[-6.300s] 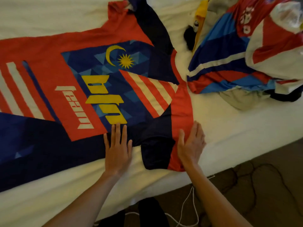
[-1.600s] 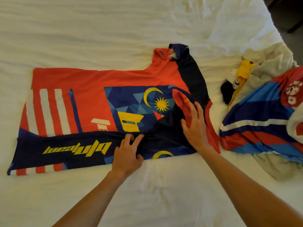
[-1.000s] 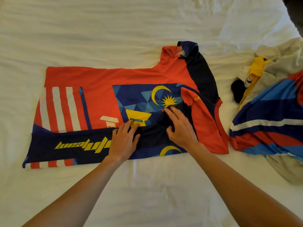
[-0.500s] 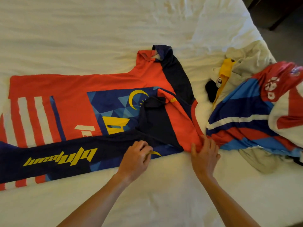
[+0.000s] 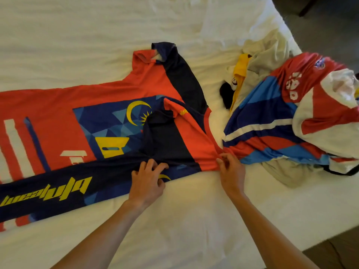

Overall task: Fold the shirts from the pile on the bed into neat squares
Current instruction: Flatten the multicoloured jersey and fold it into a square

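A red and navy jersey (image 5: pixel 101 105) with a yellow crescent and star lies across the white bed (image 5: pixel 97 32), its collar toward the far side. Its near long edge is folded over, showing yellow lettering, and the near sleeve lies folded onto the chest. My left hand (image 5: pixel 148 181) grips the folded navy edge with curled fingers. My right hand (image 5: pixel 230 169) pinches the red corner at the jersey's right near end. A pile of shirts (image 5: pixel 281 117) in blue, red, white, yellow and beige sits to the right, touching that corner.
The bed's near edge runs across the lower right, with dark floor (image 5: pixel 334 253) beyond it. The bed's right corner and more floor show at the top right. Wrinkled white sheet spreads beyond the jersey and in front of it.
My right hand has left the folded sleeve and come down to the jersey's red near-right corner, which it now pinches. My left hand has curled onto the folded navy edge.
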Available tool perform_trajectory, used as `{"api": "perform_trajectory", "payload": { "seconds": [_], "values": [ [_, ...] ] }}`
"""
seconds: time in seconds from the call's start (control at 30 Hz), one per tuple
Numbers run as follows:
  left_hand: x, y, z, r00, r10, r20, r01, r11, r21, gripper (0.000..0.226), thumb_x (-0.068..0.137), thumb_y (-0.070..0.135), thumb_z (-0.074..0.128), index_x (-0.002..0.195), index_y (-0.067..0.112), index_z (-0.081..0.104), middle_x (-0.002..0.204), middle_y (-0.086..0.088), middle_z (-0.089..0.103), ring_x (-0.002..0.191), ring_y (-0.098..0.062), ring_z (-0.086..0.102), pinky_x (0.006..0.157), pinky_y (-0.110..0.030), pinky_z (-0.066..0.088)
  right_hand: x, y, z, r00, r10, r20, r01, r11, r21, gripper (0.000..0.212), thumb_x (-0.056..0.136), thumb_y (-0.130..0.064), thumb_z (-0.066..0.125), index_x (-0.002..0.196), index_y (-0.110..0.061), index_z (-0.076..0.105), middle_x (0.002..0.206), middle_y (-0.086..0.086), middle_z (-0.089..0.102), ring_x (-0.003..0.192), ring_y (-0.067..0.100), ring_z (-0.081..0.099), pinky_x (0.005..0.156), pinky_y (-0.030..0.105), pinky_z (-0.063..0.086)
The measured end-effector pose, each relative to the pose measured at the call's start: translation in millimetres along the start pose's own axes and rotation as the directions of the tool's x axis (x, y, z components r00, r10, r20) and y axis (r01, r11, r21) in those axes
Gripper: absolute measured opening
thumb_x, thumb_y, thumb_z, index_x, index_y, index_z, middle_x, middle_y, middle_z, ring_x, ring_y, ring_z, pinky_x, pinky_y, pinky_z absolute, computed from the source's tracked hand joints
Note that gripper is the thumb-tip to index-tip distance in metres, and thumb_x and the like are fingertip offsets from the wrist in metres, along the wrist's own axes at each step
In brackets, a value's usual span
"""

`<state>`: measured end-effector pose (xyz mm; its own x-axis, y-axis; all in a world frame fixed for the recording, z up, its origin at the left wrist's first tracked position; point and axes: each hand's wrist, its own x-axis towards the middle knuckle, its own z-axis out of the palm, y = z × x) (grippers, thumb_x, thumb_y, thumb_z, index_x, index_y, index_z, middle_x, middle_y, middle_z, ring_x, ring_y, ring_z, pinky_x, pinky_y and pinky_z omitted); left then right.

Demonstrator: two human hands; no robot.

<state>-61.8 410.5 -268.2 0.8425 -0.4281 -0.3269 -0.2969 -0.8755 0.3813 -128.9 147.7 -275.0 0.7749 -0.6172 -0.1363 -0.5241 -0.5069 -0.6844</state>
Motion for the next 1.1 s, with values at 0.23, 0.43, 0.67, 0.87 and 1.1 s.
{"api": "perform_trajectory", "payload": {
  "seconds": [0.23, 0.43, 0.67, 0.87, 1.1],
  "values": [
    [20.6, 7.2, -26.4, 0.944, -0.265, -0.197, 0.189, 0.923, -0.336, 0.022, 0.077, 0.031, 0.073, 0.096, 0.03, 0.063, 0.086, 0.014, 0.052, 0.081, -0.014, 0.056, 0.063, -0.029, 0.036, 0.6, -34.2, 20.8, 0.922, -0.377, -0.085, 0.356, 0.913, -0.198, 0.02, 0.09, -0.004, 0.062, 0.109, -0.009, 0.066, 0.102, 0.008, 0.057, 0.092, 0.027, 0.055, 0.078, 0.042, 0.048],
    [78.2, -10.5, -50.8, 0.866, -0.274, -0.419, 0.191, 0.954, -0.229, 0.05, 0.077, 0.033, 0.08, 0.118, 0.016, 0.057, 0.112, -0.006, 0.053, 0.106, -0.03, 0.054, 0.071, -0.042, 0.051, 66.2, -102.8, 63.4, 0.888, -0.426, 0.172, 0.451, 0.881, -0.145, 0.026, 0.088, -0.012, 0.056, 0.114, -0.015, 0.061, 0.115, 0.005, 0.058, 0.096, 0.031, 0.057, 0.08, 0.051, 0.049],
    [146.8, -14.8, -81.4, 0.953, -0.292, -0.085, 0.251, 0.914, -0.32, 0.071, 0.084, 0.038, 0.076, 0.143, 0.021, 0.041, 0.131, -0.008, 0.056, 0.119, -0.032, 0.055, 0.09, -0.043, 0.045, 140.2, -156.3, 82.1, 0.914, -0.027, 0.405, 0.215, 0.878, -0.427, 0.063, 0.092, -0.03, 0.06, 0.148, -0.022, 0.034, 0.141, 0.007, 0.049, 0.134, 0.034, 0.037, 0.106, 0.056, 0.03],
    [164.4, -26.7, -91.9, 0.812, -0.584, 0.013, 0.431, 0.585, -0.687, 0.028, 0.091, 0.029, 0.069, 0.066, 0.017, 0.061, 0.07, -0.002, 0.057, 0.084, -0.033, 0.064, 0.071, -0.036, 0.051, 163.6, -145.8, 73.1, 0.954, 0.021, 0.3, 0.029, 0.987, -0.161, 0.015, 0.09, -0.03, 0.06, 0.076, -0.032, 0.064, 0.1, 0.001, 0.068, 0.1, 0.027, 0.062, 0.087, 0.049, 0.05],
    [159.3, -28.8, -87.6, 0.741, -0.661, 0.117, 0.466, 0.381, -0.799, 0.022, 0.086, 0.038, 0.073, 0.077, 0.018, 0.07, 0.088, -0.004, 0.065, 0.074, -0.021, 0.063, 0.074, -0.039, 0.06, 157.3, -149.2, 76.1, 0.951, 0.09, 0.297, -0.037, 0.983, -0.179, 0.03, 0.081, -0.044, 0.063, 0.105, -0.026, 0.061, 0.098, -0.005, 0.064, 0.094, 0.019, 0.055, 0.094, 0.042, 0.041]
  ]
}}
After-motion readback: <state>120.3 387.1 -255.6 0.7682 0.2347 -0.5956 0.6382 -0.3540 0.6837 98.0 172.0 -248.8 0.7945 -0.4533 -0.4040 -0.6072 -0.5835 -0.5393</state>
